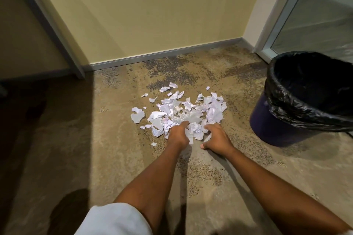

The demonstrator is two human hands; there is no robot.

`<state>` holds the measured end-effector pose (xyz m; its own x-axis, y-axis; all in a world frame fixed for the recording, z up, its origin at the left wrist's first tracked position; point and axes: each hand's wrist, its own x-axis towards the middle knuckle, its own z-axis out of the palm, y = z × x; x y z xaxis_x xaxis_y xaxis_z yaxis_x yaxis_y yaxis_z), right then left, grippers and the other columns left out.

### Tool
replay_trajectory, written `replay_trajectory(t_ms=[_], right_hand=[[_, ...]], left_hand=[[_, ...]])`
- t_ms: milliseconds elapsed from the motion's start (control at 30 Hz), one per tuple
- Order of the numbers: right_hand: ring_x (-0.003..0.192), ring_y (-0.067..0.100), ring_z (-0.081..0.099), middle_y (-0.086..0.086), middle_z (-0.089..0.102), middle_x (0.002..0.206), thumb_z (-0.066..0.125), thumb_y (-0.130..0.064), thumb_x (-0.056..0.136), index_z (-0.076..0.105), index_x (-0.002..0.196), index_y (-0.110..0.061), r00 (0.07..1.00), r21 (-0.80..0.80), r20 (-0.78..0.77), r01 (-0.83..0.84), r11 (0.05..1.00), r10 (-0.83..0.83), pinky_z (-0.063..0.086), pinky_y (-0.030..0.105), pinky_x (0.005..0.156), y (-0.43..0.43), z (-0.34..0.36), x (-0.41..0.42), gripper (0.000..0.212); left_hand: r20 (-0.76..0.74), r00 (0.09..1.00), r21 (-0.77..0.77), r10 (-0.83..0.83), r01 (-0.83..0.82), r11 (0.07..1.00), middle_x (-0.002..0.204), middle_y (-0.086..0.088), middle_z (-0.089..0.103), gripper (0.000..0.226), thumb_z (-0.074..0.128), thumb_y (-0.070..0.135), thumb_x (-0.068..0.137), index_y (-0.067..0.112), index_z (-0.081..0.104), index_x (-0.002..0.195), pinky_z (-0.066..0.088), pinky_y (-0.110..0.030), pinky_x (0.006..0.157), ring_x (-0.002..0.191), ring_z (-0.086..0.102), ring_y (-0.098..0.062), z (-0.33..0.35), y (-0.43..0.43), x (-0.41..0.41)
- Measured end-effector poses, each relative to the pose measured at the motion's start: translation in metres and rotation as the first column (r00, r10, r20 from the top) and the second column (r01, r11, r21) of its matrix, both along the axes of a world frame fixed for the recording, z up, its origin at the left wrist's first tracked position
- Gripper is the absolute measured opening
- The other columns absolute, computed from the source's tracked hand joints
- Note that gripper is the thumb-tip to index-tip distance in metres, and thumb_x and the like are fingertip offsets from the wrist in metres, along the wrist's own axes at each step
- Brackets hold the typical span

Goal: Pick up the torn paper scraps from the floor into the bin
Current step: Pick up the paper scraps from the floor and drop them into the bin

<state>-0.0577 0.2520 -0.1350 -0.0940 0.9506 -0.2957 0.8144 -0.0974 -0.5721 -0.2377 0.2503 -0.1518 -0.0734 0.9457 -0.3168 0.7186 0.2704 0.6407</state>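
A heap of torn white paper scraps (pixel 183 109) lies on the speckled brown floor in the middle of the view. My left hand (pixel 177 134) rests on the near edge of the heap, fingers curled down into the scraps. My right hand (pixel 216 137) sits beside it, fingers curled around the right side of a crumpled clump (pixel 194 129) that lies between both hands. The dark bin (pixel 267 120) with a black liner (pixel 298 101) stands on the floor to the right, its mouth open and dark inside.
A yellow wall with a grey baseboard (pixel 164 53) runs behind the heap. A glass door frame (pixel 282 15) rises at the right behind the bin. A grey door frame (pixel 55 30) and a dark shadowed area lie at the left. Loose scraps (pixel 137 116) spread leftwards.
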Motion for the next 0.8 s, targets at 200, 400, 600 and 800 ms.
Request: replay_trajectory(t_ms=[200, 400, 600, 800], right_hand=[[0.097, 0.017, 0.064, 0.008, 0.055, 0.134, 0.086, 0.012, 0.073, 0.062, 0.142, -0.01, 0.939, -0.13, -0.315, 0.104, 0.986, -0.141, 0.057, 0.02, 0.059, 0.005, 0.01, -0.026, 0.076], [0.08, 0.024, 0.075, 0.016, 0.073, 0.107, 0.069, 0.017, 0.082, 0.069, 0.124, -0.024, 0.858, -0.276, -0.43, 0.171, 0.946, -0.281, 0.064, 0.034, 0.055, 0.013, 0.022, -0.032, 0.059], [0.085, 0.026, 0.077, 0.007, 0.073, 0.101, 0.076, 0.014, 0.082, 0.069, 0.121, -0.026, 0.825, -0.264, -0.485, 0.177, 0.948, -0.289, 0.065, 0.052, 0.081, 0.021, 0.048, -0.014, 0.057], [0.091, 0.021, 0.074, 0.006, 0.074, 0.113, 0.074, 0.015, 0.076, 0.075, 0.114, -0.026, 0.793, -0.091, -0.564, 0.218, 0.972, -0.231, 0.068, 0.04, 0.078, 0.041, 0.104, 0.012, 0.055]], left_hand=[[0.151, 0.981, -0.054, 0.119, -0.112, 0.992, 0.139, -0.007, 0.068, 0.07, 0.088, 0.007, 0.076, 0.023, 0.065, 0.141, 0.054, -0.037, 0.104, 0.126, 0.064, -0.028, 0.005, 0.009, 0.01], [0.312, 0.889, -0.143, 0.335, -0.304, 0.942, 0.108, -0.009, 0.077, 0.04, 0.078, -0.005, 0.074, 0.015, 0.079, 0.108, 0.063, -0.044, 0.091, 0.102, 0.072, -0.028, 0.021, 0.005, 0.016], [0.401, 0.848, -0.133, 0.346, -0.32, 0.938, 0.091, -0.008, 0.075, 0.047, 0.071, -0.018, 0.077, 0.011, 0.079, 0.113, 0.058, -0.033, 0.064, 0.073, 0.069, -0.019, 0.06, 0.006, 0.029], [0.583, 0.748, -0.058, 0.317, -0.351, 0.935, 0.112, -0.022, 0.075, 0.05, 0.069, -0.025, 0.08, 0.0, 0.074, 0.122, 0.064, -0.052, 0.091, 0.102, 0.075, -0.04, 0.125, 0.023, 0.053]])
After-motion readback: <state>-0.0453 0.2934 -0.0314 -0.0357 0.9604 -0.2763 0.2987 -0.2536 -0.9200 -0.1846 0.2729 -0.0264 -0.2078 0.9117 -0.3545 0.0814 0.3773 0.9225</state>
